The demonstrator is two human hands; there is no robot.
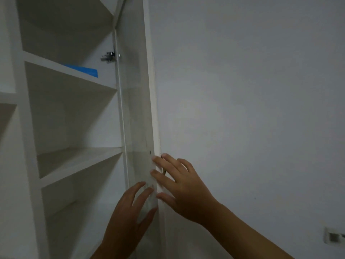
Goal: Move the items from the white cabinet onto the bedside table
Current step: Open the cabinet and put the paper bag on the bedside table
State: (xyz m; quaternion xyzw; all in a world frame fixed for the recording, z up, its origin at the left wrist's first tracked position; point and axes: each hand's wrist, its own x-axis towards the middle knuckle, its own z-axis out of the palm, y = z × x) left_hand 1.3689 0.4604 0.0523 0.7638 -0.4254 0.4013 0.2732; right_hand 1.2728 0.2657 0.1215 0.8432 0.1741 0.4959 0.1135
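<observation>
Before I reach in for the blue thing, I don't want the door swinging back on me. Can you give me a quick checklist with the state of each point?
1. Cabinet door swung open: ok, seen edge-on beside the shelves.
2. Door steadied: ok, right hand has fingers over its front edge, left hand lies flat on its inner face.
3. A hand free to reach: not ok, both are on the door.
4. Blue item in sight: ok, on the upper shelf, right part.
5. What the blue item is: cannot tell, only a flat strip shows.
6. Hinge sound: cannot tell.
</observation>
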